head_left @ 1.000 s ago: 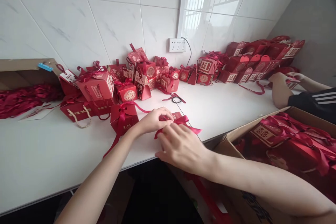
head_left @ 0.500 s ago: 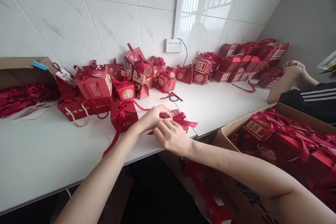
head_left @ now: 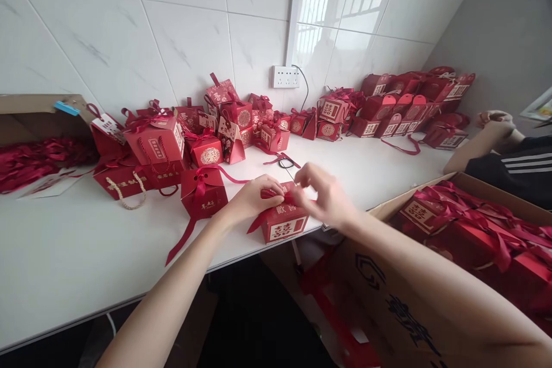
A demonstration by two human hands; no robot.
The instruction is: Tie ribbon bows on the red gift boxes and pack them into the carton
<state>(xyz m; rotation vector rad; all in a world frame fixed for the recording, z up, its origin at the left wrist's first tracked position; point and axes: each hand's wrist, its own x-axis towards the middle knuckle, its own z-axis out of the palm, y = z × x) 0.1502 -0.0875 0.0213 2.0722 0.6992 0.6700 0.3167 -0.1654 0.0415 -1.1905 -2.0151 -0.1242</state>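
A small red gift box [head_left: 286, 229] with pale printed characters sits near the table's front edge. A dark red ribbon [head_left: 259, 221] is tied across its top, with one tail hanging down the left side. My left hand [head_left: 257, 194] pinches the ribbon at the top of the box. Close by on the right, my right hand [head_left: 324, 194] is smeared by motion, its fingertips beside the ribbon; whether they grip it is unclear. Another red box [head_left: 204, 192] with a ribbon through its top stands left of my left hand, its long tail lying on the table.
Stacked red gift boxes [head_left: 210, 150] line the tiled wall, with more [head_left: 401, 106] at the far right. A black cord loop [head_left: 285, 163] lies behind my hands. On the right, a carton [head_left: 388, 276] holds ribboned boxes; a co-worker's arm [head_left: 478, 141] is beyond it.
My right hand has lifted away from the left and moved up and right, uncovering the box's printed front. The left hand stays at the ribbon. The co-worker's hands have shifted slightly right.
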